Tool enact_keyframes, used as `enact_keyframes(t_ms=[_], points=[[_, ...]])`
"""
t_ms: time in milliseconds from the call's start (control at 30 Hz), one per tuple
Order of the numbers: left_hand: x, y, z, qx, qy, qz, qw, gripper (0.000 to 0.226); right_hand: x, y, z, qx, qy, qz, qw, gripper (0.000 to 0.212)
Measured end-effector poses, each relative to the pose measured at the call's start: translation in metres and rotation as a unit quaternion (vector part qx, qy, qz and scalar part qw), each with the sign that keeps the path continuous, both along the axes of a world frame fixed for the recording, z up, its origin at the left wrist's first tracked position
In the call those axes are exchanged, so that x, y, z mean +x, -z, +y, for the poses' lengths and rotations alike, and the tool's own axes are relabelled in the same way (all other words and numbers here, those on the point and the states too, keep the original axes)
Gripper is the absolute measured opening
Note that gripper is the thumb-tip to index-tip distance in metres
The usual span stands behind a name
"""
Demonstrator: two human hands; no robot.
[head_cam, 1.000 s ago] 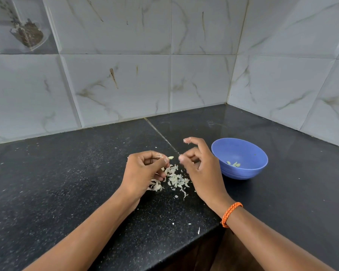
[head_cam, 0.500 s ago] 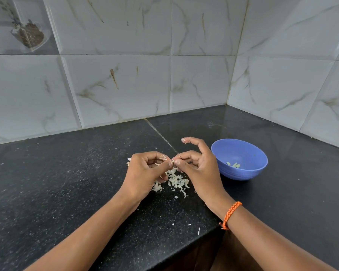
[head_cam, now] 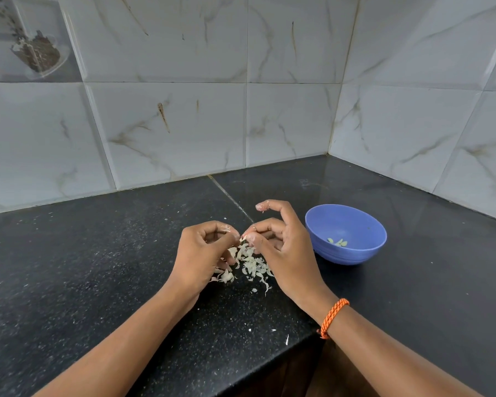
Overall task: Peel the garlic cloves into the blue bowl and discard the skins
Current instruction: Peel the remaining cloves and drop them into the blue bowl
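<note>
My left hand [head_cam: 202, 250] and my right hand [head_cam: 281, 247] meet fingertip to fingertip above a heap of pale garlic skins [head_cam: 248, 265] on the black counter. Between the tips a small garlic clove [head_cam: 243, 238] shows, pinched by the left thumb and fingers and by the right thumb and finger. The right index finger is lifted, with white bits stuck to its tip. The blue bowl [head_cam: 364, 253] stands just right of my right hand and holds a few peeled cloves [head_cam: 338, 242].
The black granite counter [head_cam: 98, 267] runs into a tiled corner, with marble-look walls behind and to the right. Its front edge cuts in near my right wrist, where an orange cord bracelet [head_cam: 333, 316] sits. Small skin flecks [head_cam: 287, 339] lie near that edge.
The hands were a little apart a second ago. They have come together over the skin heap, and both now pinch the clove at the fingertips.
</note>
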State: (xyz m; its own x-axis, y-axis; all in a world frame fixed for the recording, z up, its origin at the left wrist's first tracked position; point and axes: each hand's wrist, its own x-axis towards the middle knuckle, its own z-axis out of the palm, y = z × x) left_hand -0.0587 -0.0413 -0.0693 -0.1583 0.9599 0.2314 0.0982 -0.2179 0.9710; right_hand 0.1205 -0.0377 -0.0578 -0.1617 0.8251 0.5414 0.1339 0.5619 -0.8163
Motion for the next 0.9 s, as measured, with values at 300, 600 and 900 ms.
enact_keyframes(t_ms=[300,600,900], points=[[-0.008,-0.010,-0.003,0.063,-0.096,0.120,0.986,0.027,0.071,-0.062,0.040,0.066,0.216,-0.173,0.959,0.034],[-0.028,-0.008,0.008,0.067,-0.157,0.271,0.947,0.034,0.100,-0.057,0.044,-0.010,0.276,-0.305,0.912,0.027],[-0.031,-0.005,0.010,0.080,-0.141,0.301,0.940,0.016,0.013,-0.046,0.019,0.098,0.120,-0.358,0.921,0.017]])
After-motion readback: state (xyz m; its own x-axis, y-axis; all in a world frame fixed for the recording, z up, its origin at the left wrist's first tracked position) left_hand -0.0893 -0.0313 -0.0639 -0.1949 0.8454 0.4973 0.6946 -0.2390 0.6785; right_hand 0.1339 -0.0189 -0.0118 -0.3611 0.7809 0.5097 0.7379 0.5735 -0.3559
